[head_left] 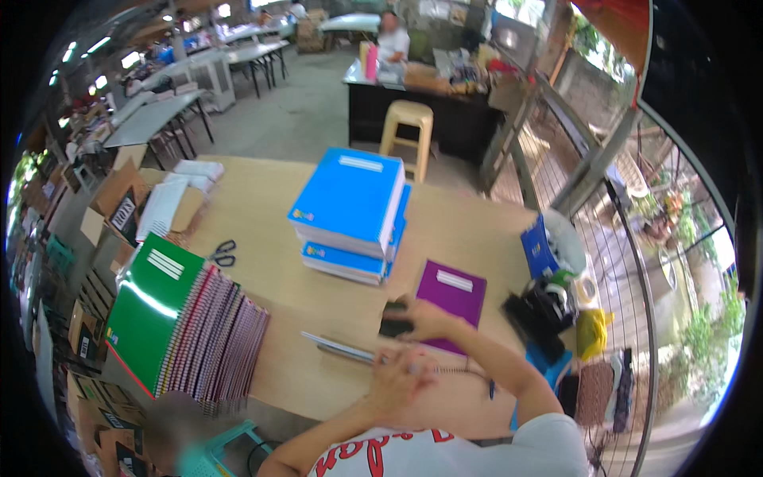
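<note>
My left hand (400, 380) is closed around a thin item seen edge-on, which looks like a spiral-bound notebook (340, 347). A wire coil (457, 370) runs out from under my fingers to the right. Just above it, my right hand (431, 319) grips a small black block-like object (395, 319), smeared by motion, so its kind is unclear. Behind my right forearm lies a purple notebook (455, 290) with a white label. Farther off stands a stack of blue notebooks (350, 199). To the left rises a tall, leaning pile of spiral notebooks with a green cover (159, 298) on top.
Black scissors (223, 253) lie on the wooden table (262, 191). A blue box (540, 246), tape rolls and a yellow item (592, 332) crowd the right edge. A stool (408, 127) stands beyond. Another person (393, 44) sits at a dark desk.
</note>
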